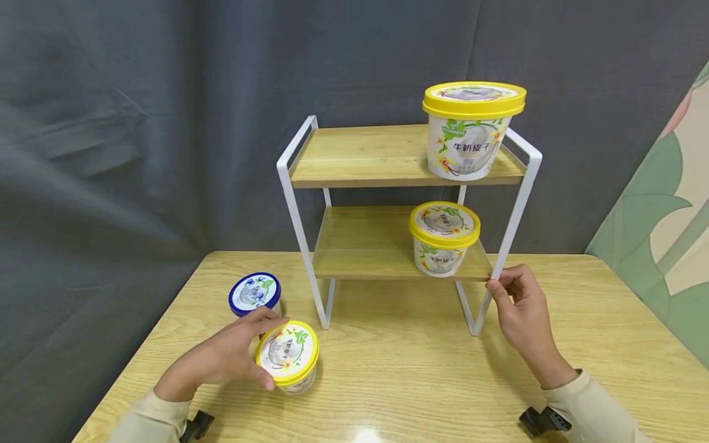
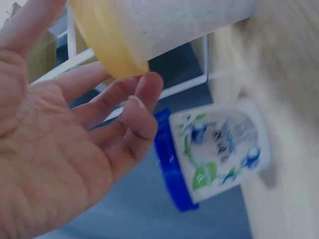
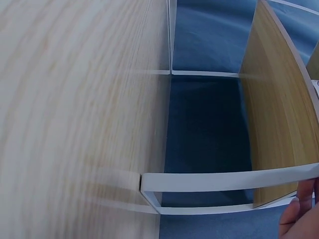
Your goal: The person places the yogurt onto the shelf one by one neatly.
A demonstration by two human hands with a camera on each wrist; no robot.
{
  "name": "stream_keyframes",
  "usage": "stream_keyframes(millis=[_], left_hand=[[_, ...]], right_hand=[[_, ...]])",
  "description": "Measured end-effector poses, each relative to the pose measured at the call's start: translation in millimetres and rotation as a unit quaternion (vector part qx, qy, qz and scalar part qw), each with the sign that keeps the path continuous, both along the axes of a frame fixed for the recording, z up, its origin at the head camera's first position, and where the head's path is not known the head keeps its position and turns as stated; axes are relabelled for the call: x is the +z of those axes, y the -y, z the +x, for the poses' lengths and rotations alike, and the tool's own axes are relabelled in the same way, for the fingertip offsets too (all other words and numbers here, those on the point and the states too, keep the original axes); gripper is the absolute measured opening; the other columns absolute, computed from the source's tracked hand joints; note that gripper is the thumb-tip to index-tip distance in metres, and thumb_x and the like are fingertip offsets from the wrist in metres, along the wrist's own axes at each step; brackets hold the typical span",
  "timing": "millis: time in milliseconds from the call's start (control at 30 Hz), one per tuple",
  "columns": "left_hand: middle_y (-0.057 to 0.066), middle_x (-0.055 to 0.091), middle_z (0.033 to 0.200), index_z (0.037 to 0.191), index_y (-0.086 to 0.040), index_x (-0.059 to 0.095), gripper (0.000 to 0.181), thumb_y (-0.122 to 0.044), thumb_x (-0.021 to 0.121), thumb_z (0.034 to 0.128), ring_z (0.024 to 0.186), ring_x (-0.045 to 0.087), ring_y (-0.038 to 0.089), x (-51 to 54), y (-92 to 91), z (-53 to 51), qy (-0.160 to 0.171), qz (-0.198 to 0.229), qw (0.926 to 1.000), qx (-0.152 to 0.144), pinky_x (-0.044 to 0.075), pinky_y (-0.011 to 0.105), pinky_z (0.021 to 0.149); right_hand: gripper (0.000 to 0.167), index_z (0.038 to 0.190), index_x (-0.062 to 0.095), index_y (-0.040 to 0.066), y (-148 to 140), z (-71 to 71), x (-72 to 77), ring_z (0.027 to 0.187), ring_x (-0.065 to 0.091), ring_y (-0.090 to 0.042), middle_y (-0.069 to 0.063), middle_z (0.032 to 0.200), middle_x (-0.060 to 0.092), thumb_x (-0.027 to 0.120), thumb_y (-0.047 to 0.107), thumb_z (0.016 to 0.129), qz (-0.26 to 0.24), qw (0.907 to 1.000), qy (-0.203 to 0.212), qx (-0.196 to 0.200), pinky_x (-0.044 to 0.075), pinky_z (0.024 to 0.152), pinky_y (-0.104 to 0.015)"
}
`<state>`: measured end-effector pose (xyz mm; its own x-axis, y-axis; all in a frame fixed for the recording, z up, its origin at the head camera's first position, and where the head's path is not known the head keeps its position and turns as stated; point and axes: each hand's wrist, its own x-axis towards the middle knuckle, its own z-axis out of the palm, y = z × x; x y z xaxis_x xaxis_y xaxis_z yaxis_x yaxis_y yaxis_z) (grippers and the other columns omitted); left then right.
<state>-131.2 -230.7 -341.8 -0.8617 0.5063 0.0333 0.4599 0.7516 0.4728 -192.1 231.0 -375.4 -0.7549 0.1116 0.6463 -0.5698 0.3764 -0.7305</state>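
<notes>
My left hand (image 1: pixel 232 352) holds a white tub with a yellow lid (image 1: pixel 288 354) by the lid, thumb and fingers around its rim; in the left wrist view that tub (image 2: pixel 184 22) is cut off at the top. Just behind it on the table is a blue-lidded tub (image 1: pixel 255 294), also visible beyond my fingers as a blueberry-printed tub (image 2: pixel 219 149). At the right, my right hand (image 1: pixel 523 314) pinches the front leg of a two-tier shelf rack (image 1: pixel 360 151) beside its lower board. The right wrist view catches only part of this hand (image 3: pixel 298 219).
One yellow-lidded tub (image 1: pixel 469 144) stands on the rack's upper board, at the right. Another yellow-lidded tub (image 1: pixel 441 261) is on the lower board beneath it. The wooden table (image 1: pixel 388 381) ends at a dark curtain (image 1: pixel 365 61) behind the rack.
</notes>
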Motion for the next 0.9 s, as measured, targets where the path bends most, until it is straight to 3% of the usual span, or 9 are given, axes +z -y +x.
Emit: stream_keyframes(millis=[167, 300, 500, 700, 900], left_hand=[[0.008, 0.057, 0.129, 0.141, -0.003, 0.055, 0.104, -0.044, 0.091, 0.0533, 0.116, 0.056, 0.027, -3.9, -12.9, -0.4, -0.005, -0.001, 1.0, -0.003, 0.048, 0.048, 0.099], [0.011, 0.059, 0.131, 0.14, -0.005, 0.057, 0.102, -0.043, 0.093, 0.052, 0.119, 0.058, 0.033, -8.3, -21.8, -0.4, -0.008, 0.013, 0.9997, 0.017, 0.048, 0.054, 0.098], [0.007, 0.06, 0.133, 0.14, -0.005, 0.056, 0.098, -0.041, 0.093, 0.0559, 0.122, 0.057, 0.031, -18.7, -36.0, -0.5, 0.009, 0.06, 0.998, 0.016, 0.045, 0.057, 0.101], [0.005, 0.058, 0.136, 0.141, -0.008, 0.055, 0.098, -0.041, 0.093, 0.0578, 0.121, 0.057, 0.026, -24.3, -46.7, -0.8, 0.002, 0.083, 0.9965, 0.005, 0.046, 0.053, 0.101], [0.009, 0.057, 0.142, 0.147, -0.013, 0.05, 0.097, -0.041, 0.091, 0.0637, 0.12, 0.056, 0.028, -29.4, -57.4, -3.6, 0.062, 0.135, 0.9882, 0.037, 0.051, 0.031, 0.082]], right_hand=[[0.016, 0.102, 0.053, -0.013, -3, 0.7, 0.0, 0.076, 0.057, 0.002, 0.005, 0.087, 0.059, 0.059, 0.001, 0.096, 0.003, 1.0, -0.008, -0.005, 0.045, 0.071, -0.008], [0.012, 0.101, 0.052, -0.015, -2, -0.3, 0.7, 0.076, 0.058, 0.001, 0.011, 0.087, 0.06, 0.058, -0.007, 0.094, -0.003, 0.9999, -0.016, 0.004, 0.046, 0.071, -0.008], [0.019, 0.101, 0.052, -0.014, 1, 0.8, -1.1, 0.076, 0.058, 0.001, 0.003, 0.086, 0.06, 0.059, 0.003, 0.096, -0.009, 0.9999, -0.008, 0.009, 0.046, 0.071, -0.009], [0.014, 0.102, 0.052, -0.013, 1, -0.1, 0.3, 0.075, 0.057, 0.0, 0.003, 0.086, 0.059, 0.058, -0.003, 0.095, -0.006, 0.9999, -0.008, 0.004, 0.046, 0.071, -0.009], [0.022, 0.102, 0.052, -0.014, 0, -0.5, -2.0, 0.076, 0.058, 0.0, -0.003, 0.086, 0.059, 0.06, 0.006, 0.096, -0.005, 0.9998, -0.02, 0.008, 0.046, 0.071, -0.009]])
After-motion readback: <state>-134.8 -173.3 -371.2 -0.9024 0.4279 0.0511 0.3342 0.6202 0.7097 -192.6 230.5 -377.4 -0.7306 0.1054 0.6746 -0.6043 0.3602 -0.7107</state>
